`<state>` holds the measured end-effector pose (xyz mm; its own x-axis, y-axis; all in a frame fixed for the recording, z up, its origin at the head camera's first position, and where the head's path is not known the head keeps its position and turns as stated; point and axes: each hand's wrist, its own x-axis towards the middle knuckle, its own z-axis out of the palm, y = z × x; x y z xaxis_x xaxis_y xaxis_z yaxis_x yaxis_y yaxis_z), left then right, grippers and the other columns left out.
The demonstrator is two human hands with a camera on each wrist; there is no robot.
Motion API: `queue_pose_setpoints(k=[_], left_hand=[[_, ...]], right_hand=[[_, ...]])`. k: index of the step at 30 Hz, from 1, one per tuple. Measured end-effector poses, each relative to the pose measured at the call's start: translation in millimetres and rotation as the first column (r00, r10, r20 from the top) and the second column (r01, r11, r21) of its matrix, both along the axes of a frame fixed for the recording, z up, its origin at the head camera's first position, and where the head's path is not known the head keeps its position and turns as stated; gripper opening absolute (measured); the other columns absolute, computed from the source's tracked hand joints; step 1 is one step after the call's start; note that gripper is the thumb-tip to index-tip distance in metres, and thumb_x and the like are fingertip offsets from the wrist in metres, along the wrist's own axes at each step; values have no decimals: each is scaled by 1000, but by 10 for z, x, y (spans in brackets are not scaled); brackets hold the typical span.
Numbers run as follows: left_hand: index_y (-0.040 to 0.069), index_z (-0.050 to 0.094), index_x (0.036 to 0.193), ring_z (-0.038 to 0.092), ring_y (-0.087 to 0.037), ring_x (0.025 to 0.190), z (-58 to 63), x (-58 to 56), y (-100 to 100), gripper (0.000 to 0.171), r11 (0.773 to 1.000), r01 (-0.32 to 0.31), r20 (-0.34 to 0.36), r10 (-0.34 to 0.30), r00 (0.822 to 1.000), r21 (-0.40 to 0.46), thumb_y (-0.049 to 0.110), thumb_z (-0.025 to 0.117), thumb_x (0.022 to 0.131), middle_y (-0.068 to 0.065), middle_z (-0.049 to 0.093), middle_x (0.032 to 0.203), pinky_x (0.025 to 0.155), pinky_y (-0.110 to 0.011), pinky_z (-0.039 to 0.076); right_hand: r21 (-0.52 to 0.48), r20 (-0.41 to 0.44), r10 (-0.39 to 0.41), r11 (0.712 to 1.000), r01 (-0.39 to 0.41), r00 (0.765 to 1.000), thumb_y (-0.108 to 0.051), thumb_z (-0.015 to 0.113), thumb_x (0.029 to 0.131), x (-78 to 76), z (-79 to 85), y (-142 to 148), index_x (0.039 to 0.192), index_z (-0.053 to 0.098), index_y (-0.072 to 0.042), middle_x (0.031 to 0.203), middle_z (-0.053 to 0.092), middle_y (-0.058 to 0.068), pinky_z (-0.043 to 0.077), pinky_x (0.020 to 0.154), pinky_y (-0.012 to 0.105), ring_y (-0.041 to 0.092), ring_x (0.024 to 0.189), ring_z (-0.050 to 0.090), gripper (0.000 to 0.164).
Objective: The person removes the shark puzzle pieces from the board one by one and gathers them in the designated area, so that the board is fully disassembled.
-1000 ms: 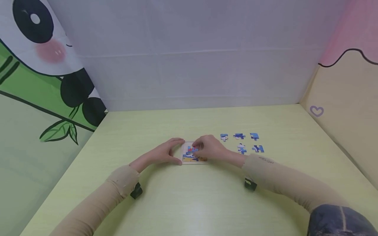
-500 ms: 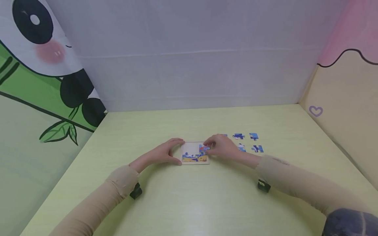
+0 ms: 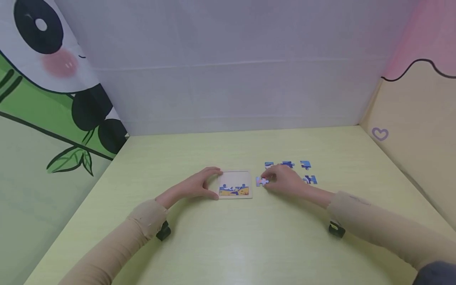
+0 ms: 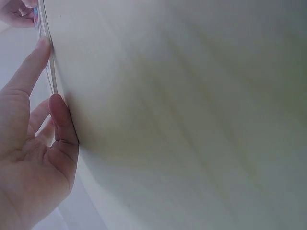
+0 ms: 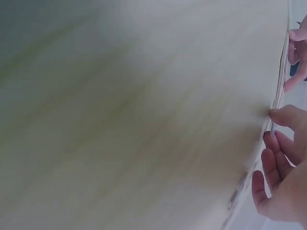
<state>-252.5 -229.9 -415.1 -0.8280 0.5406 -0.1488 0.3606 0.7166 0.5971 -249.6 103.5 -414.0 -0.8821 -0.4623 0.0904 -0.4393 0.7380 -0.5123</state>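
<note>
A small square jigsaw puzzle board [image 3: 233, 177] lies on the table; its lower part carries fitted picture pieces in yellow, blue and white, while the upper part is bare. My left hand [image 3: 197, 183] holds the board by its left side, thumb at the near corner and fingers at the far one; the left wrist view shows this hand [image 4: 38, 143] along the board's edge. Just right of the board, my right hand [image 3: 285, 182] pinches a pink and blue puzzle piece [image 3: 261, 181] between thumb and fingers. In the right wrist view, the piece appears edge-on at my fingertips [image 5: 278, 114].
Loose blue puzzle pieces lie right of the board, among them a corner-looking piece [image 3: 305, 164], a dark blue piece [image 3: 287, 163] and one by my wrist [image 3: 310, 179]. My right hand hides part of this group. A grey cloth wall [image 3: 231, 95] stands behind the table.
My right hand has moved right, drawing the pinched puzzle piece across and off the board, whose upper part is now uncovered. My left hand has stayed on the board.
</note>
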Motion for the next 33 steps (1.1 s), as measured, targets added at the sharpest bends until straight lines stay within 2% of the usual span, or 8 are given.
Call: queue_pose_setpoints(k=[7,14,21,33], left_hand=[[18,38,151,51,-13,81,13,0,22,87,1000,4,2,-4,1000,-8,35,83,79,-8,24,164,76,-24,44],[17,38,152,51,-13,81,19,-2,19,87,1000,6,-1,-6,1000,-14,34,83,79,-9,25,164,76,-24,44],[17,39,151,50,-13,80,13,-3,6,86,1000,8,0,-8,1000,-8,35,83,79,-9,25,163,75,-24,43],[25,58,122,49,-16,78,18,6,2,48,1000,20,22,-20,1000,19,33,82,81,-9,25,163,75,-27,41]], right_hand=[[62,-31,77,995,-75,997,-16,80,81,-101,18,244,104,76,-14,99,75,-4,53,82,31,13,92,66,23],[82,-42,79,994,-76,996,-21,82,80,-142,29,365,104,77,-16,100,76,-5,48,87,37,14,96,68,25],[70,-45,71,995,-68,996,-23,82,80,-120,42,384,105,78,-18,101,74,-4,43,80,33,17,94,61,25],[62,-44,57,997,-54,997,-24,83,79,-101,50,383,104,79,-20,100,74,-5,41,79,32,18,96,62,26]])
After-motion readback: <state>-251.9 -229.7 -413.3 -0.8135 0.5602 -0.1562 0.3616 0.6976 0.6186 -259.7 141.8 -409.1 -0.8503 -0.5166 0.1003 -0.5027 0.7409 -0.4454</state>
